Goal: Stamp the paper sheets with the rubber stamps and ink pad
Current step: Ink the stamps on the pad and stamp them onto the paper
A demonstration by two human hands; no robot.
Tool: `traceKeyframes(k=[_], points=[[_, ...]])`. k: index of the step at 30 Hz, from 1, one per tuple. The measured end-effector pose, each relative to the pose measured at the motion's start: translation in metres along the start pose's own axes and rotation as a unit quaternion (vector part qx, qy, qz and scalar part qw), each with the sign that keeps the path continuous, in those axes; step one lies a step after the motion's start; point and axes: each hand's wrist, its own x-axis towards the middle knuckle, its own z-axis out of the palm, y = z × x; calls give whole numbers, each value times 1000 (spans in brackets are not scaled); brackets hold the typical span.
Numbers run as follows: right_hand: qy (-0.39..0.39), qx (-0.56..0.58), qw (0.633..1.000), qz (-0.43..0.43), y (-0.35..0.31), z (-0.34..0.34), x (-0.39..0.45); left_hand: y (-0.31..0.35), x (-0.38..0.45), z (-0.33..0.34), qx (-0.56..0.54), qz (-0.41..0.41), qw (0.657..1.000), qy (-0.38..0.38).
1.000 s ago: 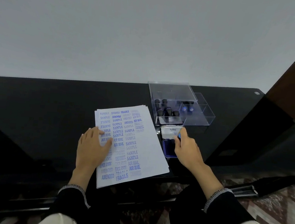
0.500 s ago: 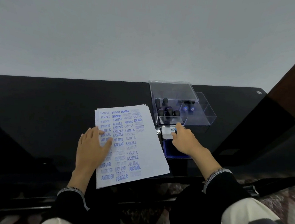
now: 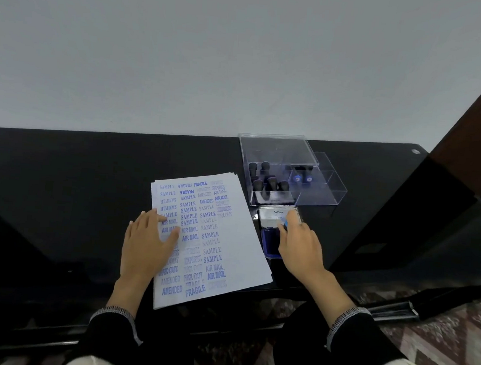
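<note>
While the left hand (image 3: 148, 244) lies flat on the paper sheets (image 3: 237, 239), the right hand (image 3: 300, 247) pinches a blue stamp (image 3: 286, 224).

I see my left hand (image 3: 148, 247) lying flat on the stamped paper sheets (image 3: 229, 239) at centre frame. Right of them, my right hand (image 3: 300, 244) pinches a small blue stamp (image 3: 286, 224) over the open ink pad (image 3: 269, 242). Above sits a clear box (image 3: 316, 194) holding more stamps (image 3: 265, 181) on the black surface (image 3: 61, 182).

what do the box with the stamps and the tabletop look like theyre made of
Box: looks like clear hard plastic, probably acrylic. The stamps show straight through its walls, and its edges are sharp and glossy.

Tabletop: seems to be black glass or a high-gloss lacquered panel. It is smooth, mirrors faint shapes, and carries round metal fittings at the far corners, which hints at glass. I cannot tell for certain.
</note>
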Motion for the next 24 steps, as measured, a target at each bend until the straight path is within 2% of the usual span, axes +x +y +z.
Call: traceKeyframes(k=[5,10,15,24], points=[[27,40,999,6,3,7,-8,1,1,0,5,0,1000,0],[16,63,998,-6,10,7,-8,2,1,-2,8,0,1000,3],[28,147,989,12,12,6,-18,2,1,-4,2,-3,1000,8],[54,110,992,21,15,17,-35,3,1,-3,-1,-3,1000,9]])
